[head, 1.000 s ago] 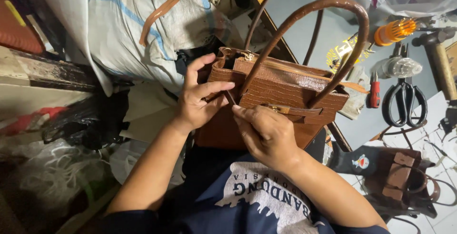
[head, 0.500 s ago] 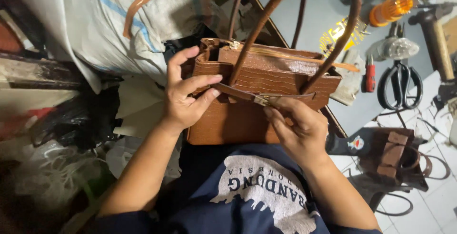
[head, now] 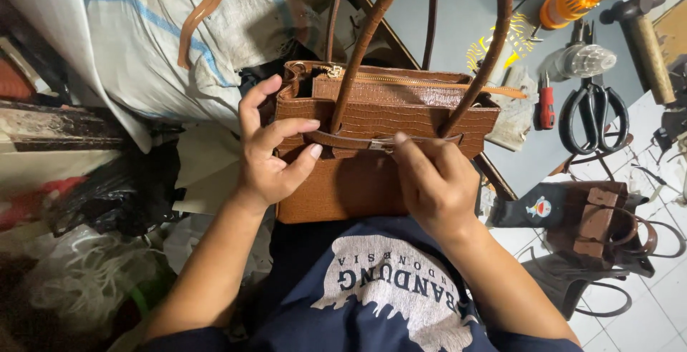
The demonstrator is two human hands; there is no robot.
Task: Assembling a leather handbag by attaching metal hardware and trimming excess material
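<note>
Resting on the person's lap, the brown crocodile-textured handbag (head: 372,173) sits upright between both hands. Curled around the bag's near front corner, the left hand (head: 268,155) presses thumb and forefinger onto the narrow front strap (head: 343,141). Just beside it, the right hand (head: 433,180) pinches the strap's small metal buckle (head: 381,144) between fingertips. Beyond the right hand lie black scissors (head: 594,112) and a hammer (head: 644,41).

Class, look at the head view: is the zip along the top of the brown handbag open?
No: the gold zip runs closed along the top of the brown handbag, which both hands hold at its front strap.
</note>
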